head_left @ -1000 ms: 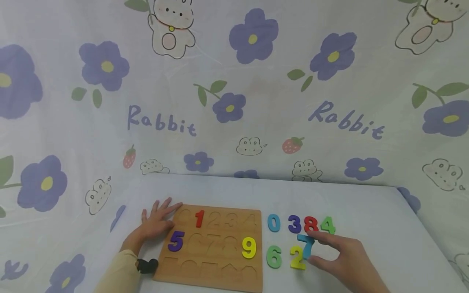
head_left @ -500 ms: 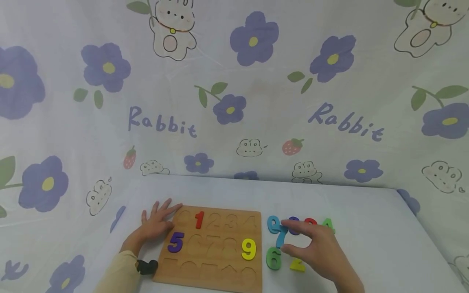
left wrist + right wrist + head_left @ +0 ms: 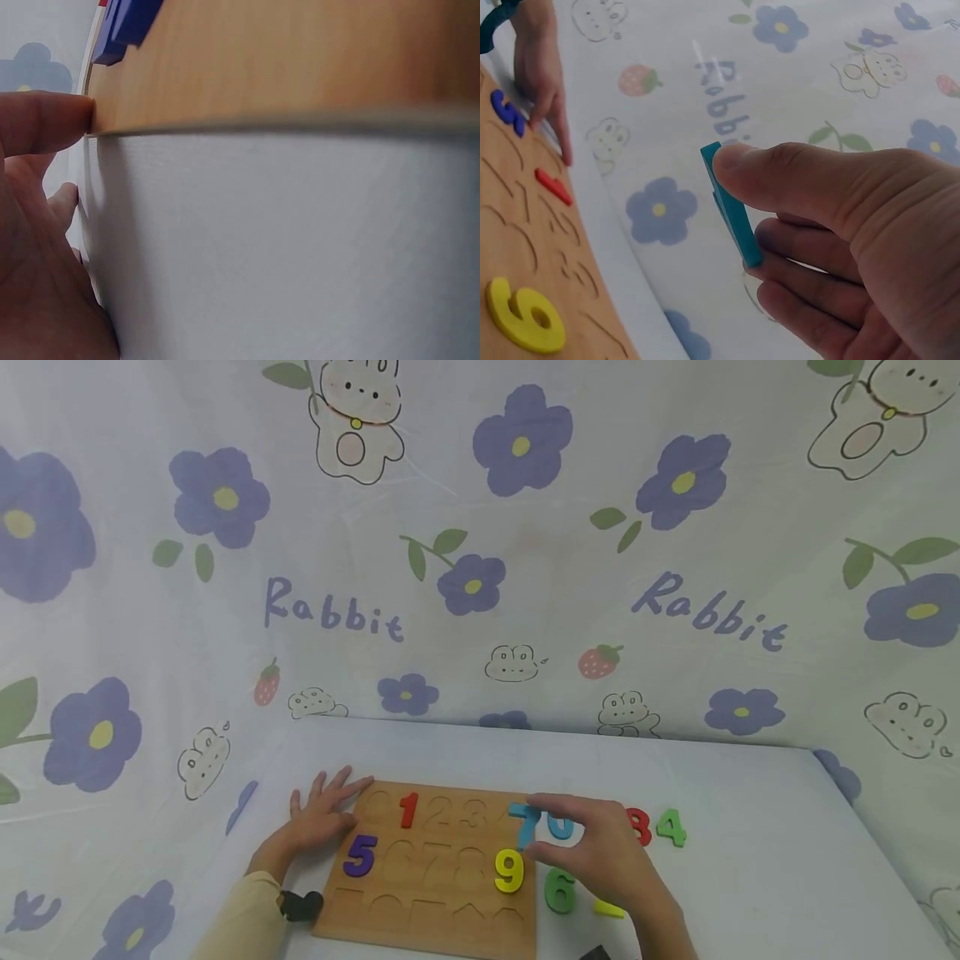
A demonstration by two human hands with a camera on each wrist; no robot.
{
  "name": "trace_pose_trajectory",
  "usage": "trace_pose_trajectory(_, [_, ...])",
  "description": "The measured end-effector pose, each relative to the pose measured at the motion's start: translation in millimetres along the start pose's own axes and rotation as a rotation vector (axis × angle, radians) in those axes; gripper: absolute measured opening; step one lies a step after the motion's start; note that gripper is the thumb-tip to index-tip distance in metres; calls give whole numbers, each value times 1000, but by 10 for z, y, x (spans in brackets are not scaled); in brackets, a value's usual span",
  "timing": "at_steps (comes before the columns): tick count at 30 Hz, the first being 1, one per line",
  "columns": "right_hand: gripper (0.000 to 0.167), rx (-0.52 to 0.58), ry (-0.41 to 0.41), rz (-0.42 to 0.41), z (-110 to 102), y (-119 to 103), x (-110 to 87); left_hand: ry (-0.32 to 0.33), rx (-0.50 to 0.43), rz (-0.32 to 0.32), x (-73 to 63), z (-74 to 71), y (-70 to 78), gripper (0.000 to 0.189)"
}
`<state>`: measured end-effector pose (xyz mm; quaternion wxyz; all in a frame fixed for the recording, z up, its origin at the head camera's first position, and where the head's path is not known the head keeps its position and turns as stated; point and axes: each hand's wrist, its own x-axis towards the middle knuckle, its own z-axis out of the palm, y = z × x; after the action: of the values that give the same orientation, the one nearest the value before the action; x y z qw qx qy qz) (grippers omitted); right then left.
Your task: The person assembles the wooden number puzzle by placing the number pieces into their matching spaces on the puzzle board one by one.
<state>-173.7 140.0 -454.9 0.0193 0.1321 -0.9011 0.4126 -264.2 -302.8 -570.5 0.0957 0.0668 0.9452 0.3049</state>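
Pinching blue "7" [image 3: 527, 830]: right hand [image 3: 609, 845]; backdrop [image 3: 540, 568] reads "Rabbit".

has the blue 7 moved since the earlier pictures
Yes: in the head view, the blue 7 has moved left, from right of the wooden board to overlapping its right edge.

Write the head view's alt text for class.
A right hand pinches a blue 7; a left hand touches a wooden board bearing red 1, purple 5, yellow 9. More numbers, including a green 6, lie to its right.

left fingers [image 3: 46, 121] touch wooden board [image 3: 300, 64] | blue piece [image 3: 129, 26] on board | white tabletop [image 3: 292, 240] alongside
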Motion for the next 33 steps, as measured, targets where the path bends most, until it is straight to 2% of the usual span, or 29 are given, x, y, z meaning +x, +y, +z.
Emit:
trace_pose_trajectory(13, [48, 64, -44, -92, 399, -136, 209, -16, 0, -8, 0, -17, -22, 71])
trace_pose_trajectory(18, [41, 101, -90, -123, 552, -158, 271, -27, -3, -15, 5, -29, 0, 71])
trace_pose_trajectory(26, [40, 94, -168, -146, 894, -91, 343, -31, 6, -28, 6, -30, 16, 71])
trace_pose_trajectory(33, [45, 67, -181, -136, 1168, -37, 346, -3, -31, 16, 13, -17, -40, 70])
